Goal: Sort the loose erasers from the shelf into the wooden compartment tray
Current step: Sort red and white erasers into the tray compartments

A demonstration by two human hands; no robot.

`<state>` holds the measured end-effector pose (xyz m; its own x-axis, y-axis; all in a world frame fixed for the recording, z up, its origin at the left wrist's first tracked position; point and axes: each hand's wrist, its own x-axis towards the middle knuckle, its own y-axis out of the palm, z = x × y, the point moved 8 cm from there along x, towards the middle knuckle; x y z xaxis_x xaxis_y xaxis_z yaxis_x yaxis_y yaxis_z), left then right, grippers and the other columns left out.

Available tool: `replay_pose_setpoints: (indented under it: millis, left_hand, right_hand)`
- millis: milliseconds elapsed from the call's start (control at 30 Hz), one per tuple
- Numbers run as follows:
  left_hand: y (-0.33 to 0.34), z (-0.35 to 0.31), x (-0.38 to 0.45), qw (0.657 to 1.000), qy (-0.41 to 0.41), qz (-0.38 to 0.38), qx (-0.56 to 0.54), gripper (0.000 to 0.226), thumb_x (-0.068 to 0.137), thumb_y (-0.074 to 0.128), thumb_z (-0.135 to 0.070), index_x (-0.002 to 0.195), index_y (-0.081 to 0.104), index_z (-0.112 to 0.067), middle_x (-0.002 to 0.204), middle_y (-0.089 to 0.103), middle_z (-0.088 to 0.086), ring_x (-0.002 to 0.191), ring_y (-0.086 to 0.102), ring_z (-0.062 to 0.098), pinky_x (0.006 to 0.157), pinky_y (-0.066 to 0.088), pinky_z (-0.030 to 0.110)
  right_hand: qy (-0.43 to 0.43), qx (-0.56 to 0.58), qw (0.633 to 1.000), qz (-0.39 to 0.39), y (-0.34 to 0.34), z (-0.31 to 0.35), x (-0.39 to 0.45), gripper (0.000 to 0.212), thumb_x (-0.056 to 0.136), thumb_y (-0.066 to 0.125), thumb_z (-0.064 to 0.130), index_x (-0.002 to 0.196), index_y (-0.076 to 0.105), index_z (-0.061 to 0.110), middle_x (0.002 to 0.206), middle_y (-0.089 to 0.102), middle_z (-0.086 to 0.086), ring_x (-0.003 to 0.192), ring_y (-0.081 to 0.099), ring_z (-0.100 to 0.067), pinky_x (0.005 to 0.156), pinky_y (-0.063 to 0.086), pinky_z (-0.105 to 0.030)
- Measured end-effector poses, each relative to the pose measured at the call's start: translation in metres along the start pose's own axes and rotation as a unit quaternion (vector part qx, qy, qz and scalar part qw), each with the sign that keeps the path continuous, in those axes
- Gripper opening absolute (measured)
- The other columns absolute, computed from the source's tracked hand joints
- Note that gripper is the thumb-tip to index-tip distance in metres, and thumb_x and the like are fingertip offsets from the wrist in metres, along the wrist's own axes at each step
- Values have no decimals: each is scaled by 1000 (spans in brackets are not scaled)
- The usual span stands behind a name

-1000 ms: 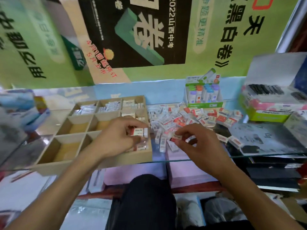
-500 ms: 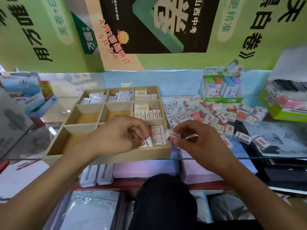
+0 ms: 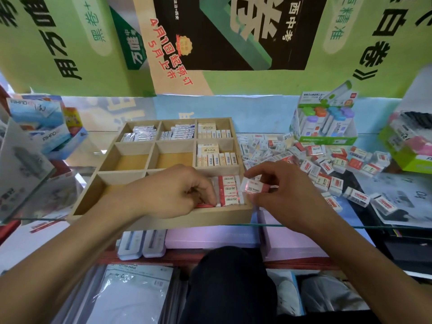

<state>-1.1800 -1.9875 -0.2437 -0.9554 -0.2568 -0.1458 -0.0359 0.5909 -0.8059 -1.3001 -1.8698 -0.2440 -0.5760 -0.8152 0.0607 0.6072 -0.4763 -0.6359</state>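
Note:
The wooden compartment tray (image 3: pixel 163 220) sits on a glass shelf in front of me. Its back row and right column hold rows of erasers; the middle compartments show bare wood. My left hand (image 3: pixel 173 195) is curled down into the near right compartment, fingertips on a red-and-white eraser (image 3: pixel 205 205) lying beside a row of red-and-white 2B erasers (image 3: pixel 230 190). My right hand (image 3: pixel 282 190) pinches one red-and-white 2B eraser (image 3: pixel 254 187) just over the tray's right wall. A loose pile of erasers (image 3: pixel 315 157) spreads across the glass to the right.
A green display box of capped correction items (image 3: pixel 327 127) stands behind the pile. A green and pink box (image 3: pixel 406 146) sits at the far right, blue boxes (image 3: pixel 42 127) at the left. The glass shelf edge (image 3: pixel 350 226) runs near me, with stock on lower shelves.
My left hand went down into the near right compartment with its eraser. My right hand lifted an eraser from the pile and brought it to the tray's right wall.

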Motion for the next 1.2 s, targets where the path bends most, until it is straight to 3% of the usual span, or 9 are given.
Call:
replay_pose_setpoints:
  millis: [200,333,467,567,667,800,900,1067,1200]
  left_hand:
    - [0,3,1,999,-2,-40,-23,37,81,54,10,92,76,-18,90,73,-11,84,66,-4,73,48,9]
    - [-18,-2,3,984,-6,-151,-98,24,85,64,-2,88,75,-24,80,73,-14,72,64,-3,67,46,10]
    - [-9,-14,11,951,-29,-154,-267,18,80,75,-5,93,71,-16,80,74,4,77,67,20,80,54,35]
    - [-6,-15,13,925,-29,-189,-327,21,78,75,-1,91,70,-17,75,71,0,71,66,17,75,54,32]
    - [-10,-14,10,929,0,-209,-306,27,83,71,-2,95,73,-27,87,73,-1,80,70,18,82,57,33]
    - [-4,-15,14,963,4,-167,-210,32,83,72,-3,102,71,-28,85,69,-1,80,67,20,80,56,28]
    - [5,-17,20,981,-18,-122,-147,22,78,77,-5,91,72,-21,83,71,1,77,67,18,69,56,23]
    - [5,-18,26,989,-34,-64,-125,15,75,81,-9,84,75,-20,80,73,-6,71,65,0,70,52,14]
    - [12,-23,32,994,-32,-22,-103,16,75,81,-6,84,76,-19,80,74,-9,73,67,0,69,54,16]
  right_hand:
    - [4,55,998,-16,0,1,-1,31,78,65,-1,87,55,27,89,62,8,78,59,-5,59,47,-13]
    - [0,139,988,-63,-8,3,-1,14,77,76,8,80,65,15,75,67,4,65,60,-2,59,47,-11]
    - [21,293,954,-59,-4,-1,-3,13,76,74,-3,80,64,3,77,72,-12,67,69,-18,64,55,-20]
    - [31,312,949,-47,1,-5,-5,13,77,73,-5,79,67,7,80,74,-10,74,70,-16,69,56,-21]
    - [35,289,956,-24,4,-8,-7,15,79,71,-4,84,69,10,82,75,-3,77,70,-13,70,56,-19]
    - [61,254,964,-47,-10,-18,-6,16,80,72,0,90,69,12,84,73,1,74,67,-3,66,52,-15]
    - [75,224,970,-60,-21,-25,-7,14,81,73,8,89,69,19,85,73,4,78,69,-7,77,56,-26]
    - [74,195,977,-41,-28,-30,-9,8,82,73,14,88,70,19,81,73,2,77,69,-11,81,56,-30]
    - [60,167,984,-19,-24,-31,-11,7,83,73,15,88,71,19,80,73,1,74,68,-11,77,55,-27]
